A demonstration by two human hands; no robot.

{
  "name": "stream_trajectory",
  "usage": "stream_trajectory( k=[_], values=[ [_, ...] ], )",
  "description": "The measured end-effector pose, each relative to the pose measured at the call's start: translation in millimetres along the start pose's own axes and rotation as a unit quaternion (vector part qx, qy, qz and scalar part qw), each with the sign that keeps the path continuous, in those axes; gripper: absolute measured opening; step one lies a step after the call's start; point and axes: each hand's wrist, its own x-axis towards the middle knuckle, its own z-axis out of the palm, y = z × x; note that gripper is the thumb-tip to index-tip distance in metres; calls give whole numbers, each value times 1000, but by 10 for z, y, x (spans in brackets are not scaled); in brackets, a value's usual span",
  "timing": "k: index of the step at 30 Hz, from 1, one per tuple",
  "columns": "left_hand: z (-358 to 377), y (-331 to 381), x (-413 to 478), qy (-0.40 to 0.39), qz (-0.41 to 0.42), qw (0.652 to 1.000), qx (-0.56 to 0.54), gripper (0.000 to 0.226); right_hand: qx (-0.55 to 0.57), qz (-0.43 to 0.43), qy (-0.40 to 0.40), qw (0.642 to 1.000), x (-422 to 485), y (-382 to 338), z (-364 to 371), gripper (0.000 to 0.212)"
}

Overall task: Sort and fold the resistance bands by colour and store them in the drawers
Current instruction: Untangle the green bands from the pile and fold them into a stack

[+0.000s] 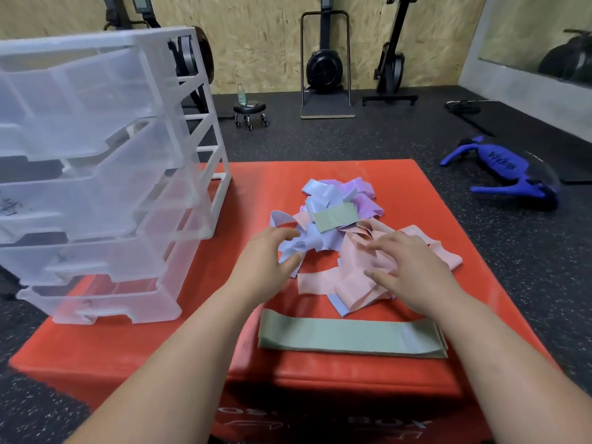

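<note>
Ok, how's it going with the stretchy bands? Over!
Left hand on blue bands, right hand on pink bands. Green stack flat in front. Drawers open, unblocked.

Red box (320, 389), front face at 6 o'clock: inverted lettering, only "BOX" legible. Blue device (503, 165) on the floor at 2 o'clock: dark branding (unreadable). Drawer unit (105, 174) fronts: illegible scribbles.

Both bare forearms extended; left grip (267, 254) curled, right grip (405, 262) splayed, palm down.

Both forearms and hands (407, 267) are bare, without sleeves, rings or watch.
</note>
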Motion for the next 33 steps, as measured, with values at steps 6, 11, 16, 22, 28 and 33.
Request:
stream_trajectory(
  k=[6, 11, 16, 22, 28, 33],
  values=[
    [368, 7, 520, -66, -15, 997, 20, 54, -36, 26, -12, 999, 271, 192, 120, 52],
    [604, 18, 733, -117, -53, 991, 41, 61, -10, 35, -36, 999, 395, 344, 162, 49],
    [658, -14, 812, -83, -44, 994, 48, 48, 25, 41, -42, 998, 430, 390, 152, 43],
    [472, 50, 765, 55, -29, 998, -27, 13, 86, 54, -30, 994, 403, 360, 73, 59],
    [254, 352, 629, 88, -75, 968, -223, 27, 89, 52, -7, 995, 342, 240, -50, 58],
    [114, 531, 428, 14, -110, 941, -320, 26, 103, 7, 34, 994, 310, 36, -73, 54]
  ],
)
